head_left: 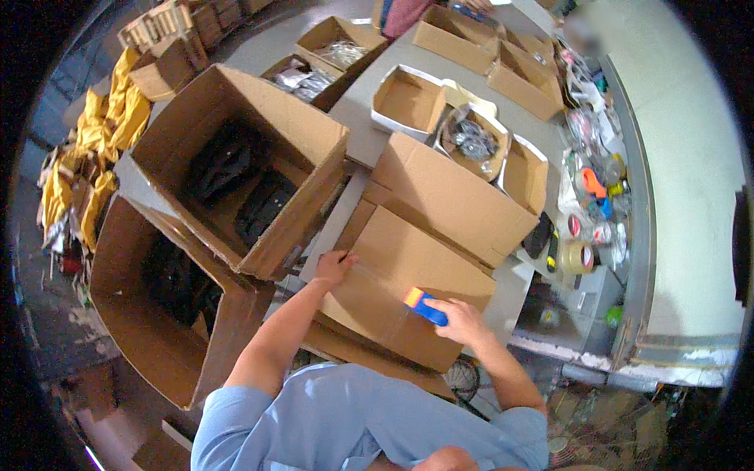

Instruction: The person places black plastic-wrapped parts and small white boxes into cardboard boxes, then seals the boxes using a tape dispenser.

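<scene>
A large brown cardboard box (400, 259) lies in front of me on the grey table, one flap folded flat and a wide flap standing out at the far side. My right hand (463, 320) grips a small blue tool with an orange-yellow end (428, 307) just over the flat cardboard. At the left edge of this box, my left hand (335, 268) rests with curled fingers. Something small and dark shows by its fingertips, too small to name. A faint straight line runs across the flat cardboard between the hands.
Two deep open boxes (236, 169) holding black items stand at the left. Beyond lie white-edged trays (408, 102), one with clear plastic pieces. Tape rolls (580, 257) and a yellow-black cutter (553, 253) sit at the right near the wall. Another person's sleeve (404, 16) appears at the far side.
</scene>
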`<state>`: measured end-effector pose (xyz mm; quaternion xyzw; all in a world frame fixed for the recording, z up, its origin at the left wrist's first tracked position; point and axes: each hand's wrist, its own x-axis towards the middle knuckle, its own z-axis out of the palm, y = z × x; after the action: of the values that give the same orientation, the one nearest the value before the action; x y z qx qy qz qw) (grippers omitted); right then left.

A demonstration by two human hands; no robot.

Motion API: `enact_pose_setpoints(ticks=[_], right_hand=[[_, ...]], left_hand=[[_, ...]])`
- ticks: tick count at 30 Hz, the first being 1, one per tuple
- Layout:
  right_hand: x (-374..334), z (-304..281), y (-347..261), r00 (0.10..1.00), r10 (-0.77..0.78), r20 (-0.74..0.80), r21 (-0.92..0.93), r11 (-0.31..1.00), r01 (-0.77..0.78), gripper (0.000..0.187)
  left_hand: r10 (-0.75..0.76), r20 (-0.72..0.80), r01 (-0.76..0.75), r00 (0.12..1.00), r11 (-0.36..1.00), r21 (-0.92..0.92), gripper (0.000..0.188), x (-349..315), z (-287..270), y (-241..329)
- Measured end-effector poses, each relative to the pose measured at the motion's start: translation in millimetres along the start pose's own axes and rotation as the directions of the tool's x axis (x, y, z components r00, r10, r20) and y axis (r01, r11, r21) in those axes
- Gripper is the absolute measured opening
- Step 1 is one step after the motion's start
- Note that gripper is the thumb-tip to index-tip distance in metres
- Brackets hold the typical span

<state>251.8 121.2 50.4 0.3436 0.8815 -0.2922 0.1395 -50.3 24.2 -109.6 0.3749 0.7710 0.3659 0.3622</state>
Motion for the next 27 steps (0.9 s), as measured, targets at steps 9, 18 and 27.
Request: enact_pose_setpoints(ticks=[9,18,27], right_hand=[[-79,13,43,0.865,0.264,-0.426,0.205,0.960,-0.192,0.092],[-118,226,53,0.202,0.979,-0.017,0.996,0.034,-0.083,0.105],[-89,246,28,0.057,0.997,-0.052,0.965,0.036,0.260,0.087]], left_hand=[[-0.107,0.280,-0.073,0.954,0.824,0.562,0.049,-21,-2,3],[0.037,0.727,-0.619,0.685,0.556,0.555,0.035,13,79,160],[0.288,0.909,-0.641,0.300,0.767,-0.031,0.064,59,265,216]])
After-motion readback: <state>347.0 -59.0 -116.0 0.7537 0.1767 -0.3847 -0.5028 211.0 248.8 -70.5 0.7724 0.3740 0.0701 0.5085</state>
